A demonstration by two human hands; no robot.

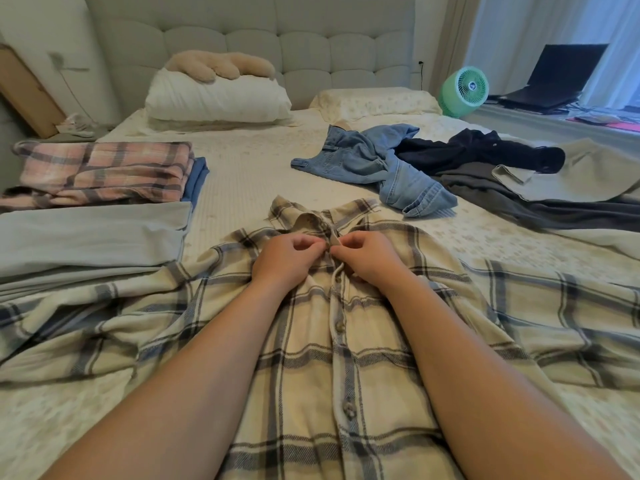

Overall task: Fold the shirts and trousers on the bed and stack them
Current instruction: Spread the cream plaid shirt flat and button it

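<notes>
Both hands pinch the placket of the cream plaid shirt point(346, 341) just under its collar: left hand point(287, 261) and right hand point(367, 259) nearly touch, fingers curled tight on the cloth. The shirt lies flat on the bed point(249, 168). Four buttons show below the fingers. No writing is readable. Beyond-left of the fingers sits one folded pink plaid shirt point(104, 171); beyond-right, one pair of jeans point(377, 164).
</notes>
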